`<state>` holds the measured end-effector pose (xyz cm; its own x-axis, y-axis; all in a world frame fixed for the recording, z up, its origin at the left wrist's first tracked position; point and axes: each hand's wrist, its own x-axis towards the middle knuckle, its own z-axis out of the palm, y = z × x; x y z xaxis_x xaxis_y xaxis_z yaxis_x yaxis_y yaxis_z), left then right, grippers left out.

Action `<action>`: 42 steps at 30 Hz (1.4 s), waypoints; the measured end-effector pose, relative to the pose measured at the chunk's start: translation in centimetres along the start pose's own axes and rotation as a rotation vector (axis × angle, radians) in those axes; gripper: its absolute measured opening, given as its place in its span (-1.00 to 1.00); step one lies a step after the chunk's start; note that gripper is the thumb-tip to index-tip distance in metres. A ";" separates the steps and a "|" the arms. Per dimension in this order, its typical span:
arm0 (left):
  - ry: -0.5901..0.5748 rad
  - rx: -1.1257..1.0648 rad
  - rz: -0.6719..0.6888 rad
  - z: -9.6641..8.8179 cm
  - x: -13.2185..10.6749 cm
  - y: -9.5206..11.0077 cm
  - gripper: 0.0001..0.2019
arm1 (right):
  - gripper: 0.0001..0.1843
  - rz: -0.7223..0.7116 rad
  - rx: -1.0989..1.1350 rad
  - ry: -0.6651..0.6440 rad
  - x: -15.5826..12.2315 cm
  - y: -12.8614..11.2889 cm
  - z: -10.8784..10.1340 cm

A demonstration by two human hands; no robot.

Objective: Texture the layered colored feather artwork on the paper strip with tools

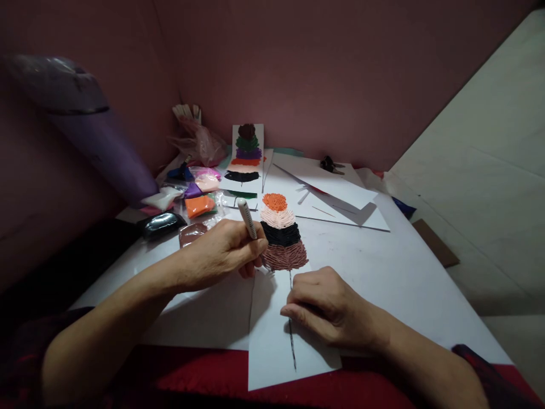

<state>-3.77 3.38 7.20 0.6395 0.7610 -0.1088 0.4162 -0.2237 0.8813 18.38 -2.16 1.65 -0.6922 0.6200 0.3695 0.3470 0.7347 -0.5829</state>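
Observation:
My left hand point(232, 247) is closed around a white pen point(247, 218) with dark markings along its barrel. Its lower end is hidden by my fingers, beside the left edge of a feather-like clay picture. Orange point(275, 201), pale peach, black and brown point(286, 257) bands of ridged clay make up the picture, on a white sheet of paper point(270, 346). A dark drawn stem point(292, 341) runs down from the bands. My right hand point(326, 307) rests on the sheet over this stem, fingers curled under and thumb pointing left; nothing shows in it.
Several bags of coloured clay point(200, 205) lie at the left. Behind them a similar banded picture point(242, 162) leans upright near a crumpled plastic bag point(204, 142). White sheets point(340, 190) and a black clip-like object point(328, 165) lie at the back right. A purple roll point(106, 136) leans at left.

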 end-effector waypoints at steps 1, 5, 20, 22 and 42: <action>0.000 0.005 0.000 0.0 0.0 0.0 -0.73 | -0.67 0.001 0.001 0.001 0.0 0.0 0.0; 0.005 0.038 -0.004 -0.3 -0.1 -0.1 -0.72 | -0.67 0.008 0.002 -0.005 0.0 0.0 0.0; 0.027 0.057 -0.012 -0.4 -0.2 0.2 -0.69 | -0.66 0.006 0.005 -0.012 -0.1 0.1 0.0; 0.066 0.034 -0.009 -0.4 -0.2 0.2 -0.71 | -0.67 0.007 0.017 -0.017 -0.1 0.2 0.1; 0.166 0.064 0.115 0.5 0.6 -1.2 -0.75 | -0.67 0.013 0.017 -0.017 0.0 0.2 0.0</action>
<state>-3.52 3.82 5.84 0.5720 0.8170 0.0729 0.3902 -0.3492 0.8520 18.47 -2.03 1.50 -0.6981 0.6247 0.3498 0.3451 0.7217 -0.6000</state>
